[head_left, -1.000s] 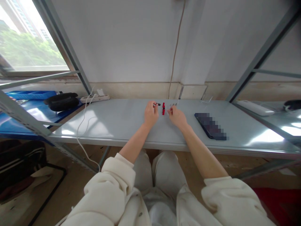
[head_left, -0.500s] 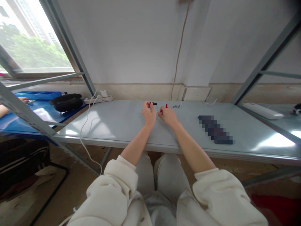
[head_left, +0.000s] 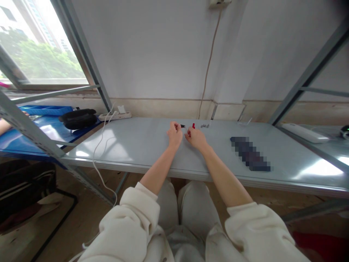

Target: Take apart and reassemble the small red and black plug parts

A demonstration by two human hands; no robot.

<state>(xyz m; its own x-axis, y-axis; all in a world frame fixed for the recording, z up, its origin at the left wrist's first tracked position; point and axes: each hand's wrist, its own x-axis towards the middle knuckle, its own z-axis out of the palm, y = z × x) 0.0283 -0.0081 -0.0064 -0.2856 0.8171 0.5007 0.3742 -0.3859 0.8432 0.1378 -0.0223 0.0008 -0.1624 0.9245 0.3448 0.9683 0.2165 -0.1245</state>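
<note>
My left hand (head_left: 175,135) is closed, its fingertips pinching a small black cylindrical piece (head_left: 183,126) that pokes out towards the right. Close beside it, my right hand (head_left: 196,137) has its fingers curled together near that piece's end. Whatever sits in the right fingertips is too small to make out. Just beyond the right knuckles a small red piece (head_left: 193,125) shows, partly hidden by the hand. Several small grey pieces (head_left: 205,126) lie on the grey table (head_left: 147,145) to the right of it.
A blurred dark item (head_left: 251,153) lies on the right of the table. At the back left sits a white power strip (head_left: 116,115), its cable hanging over the front edge. Metal posts flank the table. On the left, a blue table holds a black case (head_left: 77,119) and a blue tray (head_left: 46,110).
My left fingers have closed further around the black piece, so less of it shows. Both hands have drawn nearer each other. The view has tilted slightly upward.
</note>
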